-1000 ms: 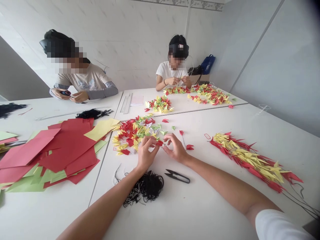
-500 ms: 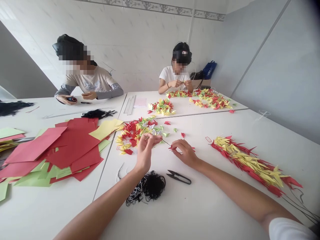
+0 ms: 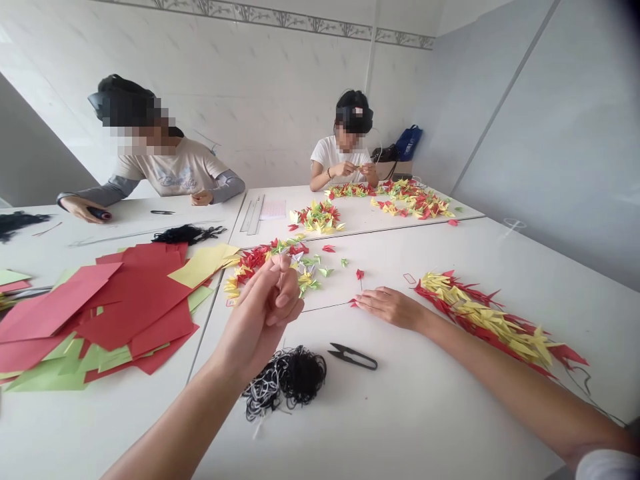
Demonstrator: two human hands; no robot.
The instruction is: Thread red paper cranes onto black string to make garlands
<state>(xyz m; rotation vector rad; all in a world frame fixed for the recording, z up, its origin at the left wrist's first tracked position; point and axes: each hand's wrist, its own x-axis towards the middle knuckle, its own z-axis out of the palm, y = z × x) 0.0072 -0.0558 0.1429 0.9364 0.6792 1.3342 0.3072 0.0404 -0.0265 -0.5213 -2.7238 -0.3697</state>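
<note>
My left hand (image 3: 267,297) is raised and closed, its fingers pinched. A black thread (image 3: 325,308) stretches from it, low over the table, to my right hand; a thin pale sliver shows at the pinch, too small to name. My right hand (image 3: 393,307) rests low over the table with its fingertips closed on a small red folded paper crane (image 3: 353,303), where the thread ends from view. Just beyond stands another red paper crane (image 3: 360,274). Black thread snips (image 3: 353,357) and a tangled black-and-white thread bundle (image 3: 303,377) lie nearer me.
Red, yellow and green paper sheets (image 3: 145,300) are spread at the left. A mixed pile of paper cranes (image 3: 255,263) lies behind my left hand, and a strung red-and-yellow crane garland (image 3: 485,320) at the right. Two people (image 3: 175,170) sit across, one handling small paper pieces.
My left hand has pulled back toward me and up, away from my right hand, drawing the thread out long. My right hand has lowered slightly with the red crane. The view shifted a little.
</note>
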